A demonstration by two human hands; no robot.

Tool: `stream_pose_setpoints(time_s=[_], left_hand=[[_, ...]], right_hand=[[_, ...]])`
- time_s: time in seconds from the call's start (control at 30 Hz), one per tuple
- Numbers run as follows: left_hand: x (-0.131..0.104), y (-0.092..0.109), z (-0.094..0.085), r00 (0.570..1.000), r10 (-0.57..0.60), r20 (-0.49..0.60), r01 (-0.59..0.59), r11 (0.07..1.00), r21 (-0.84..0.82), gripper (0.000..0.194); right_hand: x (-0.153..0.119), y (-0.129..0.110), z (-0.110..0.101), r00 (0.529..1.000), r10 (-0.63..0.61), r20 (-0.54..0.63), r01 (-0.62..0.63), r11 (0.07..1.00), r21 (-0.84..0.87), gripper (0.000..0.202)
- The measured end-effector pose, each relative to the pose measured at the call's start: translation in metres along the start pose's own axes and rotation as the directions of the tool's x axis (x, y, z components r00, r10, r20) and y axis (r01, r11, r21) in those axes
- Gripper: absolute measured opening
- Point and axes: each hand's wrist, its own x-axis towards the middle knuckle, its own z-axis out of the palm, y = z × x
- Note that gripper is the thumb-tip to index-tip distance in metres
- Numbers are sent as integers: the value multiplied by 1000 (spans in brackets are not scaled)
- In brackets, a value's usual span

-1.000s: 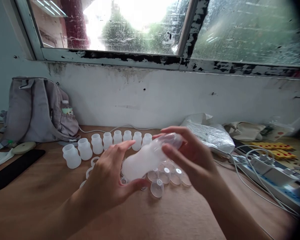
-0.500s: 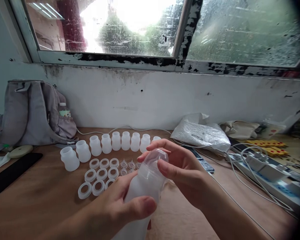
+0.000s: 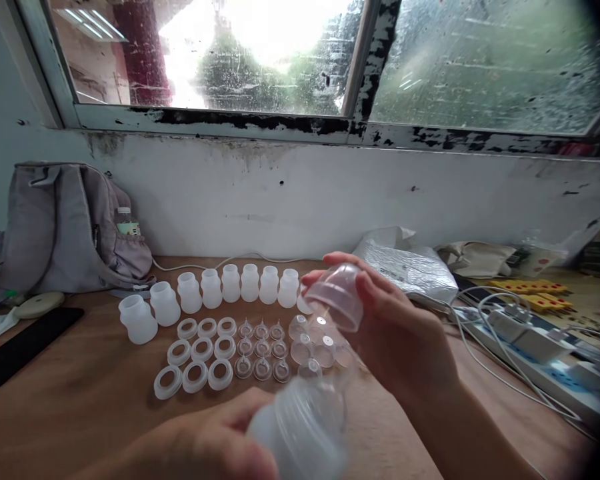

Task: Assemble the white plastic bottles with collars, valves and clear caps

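My left hand (image 3: 215, 437), low in the head view, is wrapped round a translucent baby bottle (image 3: 300, 427). A ribbed collar and a clear nipple top the bottle; both are blurred by motion. Up and to the right, my right hand (image 3: 405, 327) grips a clear dome cap (image 3: 337, 297) between thumb and fingers, apart from the bottle. Behind my hands lie rows of white collar rings (image 3: 195, 377), several clear nipples (image 3: 262, 348) and more dome caps (image 3: 303, 350), partly hidden by my right hand. Several open white bottles (image 3: 211, 290) stand in a curved line farther back.
On the left are a grey backpack (image 3: 60, 227) and a black flat strip (image 3: 27, 350). A silver bubble bag (image 3: 410, 267) lies at the back right. White cables and a power strip (image 3: 545, 367) take up the right side, beside yellow parts (image 3: 535, 293).
The dome cap has come off the bottle in my right hand, moving up and right. My left hand has lowered the bottle toward the bottom right, and the nipple now shows.
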Motion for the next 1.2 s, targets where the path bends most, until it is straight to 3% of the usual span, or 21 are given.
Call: stream_pose_setpoints(time_s=[0.1, 0.2, 0.3, 0.37, 0.47, 0.53, 0.63, 0.73, 0.93, 1.03, 1.2], left_hand=[[3, 6, 3, 992, 111, 57, -124, 942, 312, 51], [2, 17, 6, 993, 114, 16, -101, 793, 601, 47], [-1, 20, 6, 996, 72, -47, -2, 574, 819, 42], [-3, 17, 3, 990, 50, -136, 107, 379, 919, 37], [-4, 12, -3, 955, 76, -286, 277, 115, 954, 29], [-4, 11, -7, 933, 79, -351, 350, 24, 936, 27], [-5, 13, -11, 916, 61, -396, 398, -23, 917, 28], [-7, 17, -10, 918, 46, -395, 396, -19, 918, 29], [-9, 14, -11, 924, 63, -378, 380, -11, 925, 28], [-9, 12, -13, 905, 178, -386, 394, -8, 919, 33], [-7, 12, -12, 849, 347, -398, 414, 30, 910, 36]], right_hand=[[7, 5, -8, 995, -16, -95, 9, 998, -68, 27], [6, 13, -9, 994, -13, -111, -5, 987, -159, 28], [-3, 22, -13, 993, -20, -114, -25, 924, -381, 29], [-12, 30, -21, 996, -25, -84, -27, 822, -569, 31], [-31, 48, -37, 1000, 20, -8, -19, 644, -765, 27], [-47, 64, -47, 998, 65, 11, -28, 564, -825, 22], [-67, 89, -57, 990, 137, -18, -81, 468, -880, 21], [-77, 107, -60, 985, 172, 5, -71, 429, -901, 19], [-69, 97, -52, 992, 126, -29, -74, 368, -927, 26], [-60, 80, -39, 996, 91, -3, -46, 472, -880, 29], [-50, 64, -3, 960, 219, 173, -89, 829, -553, 32]])
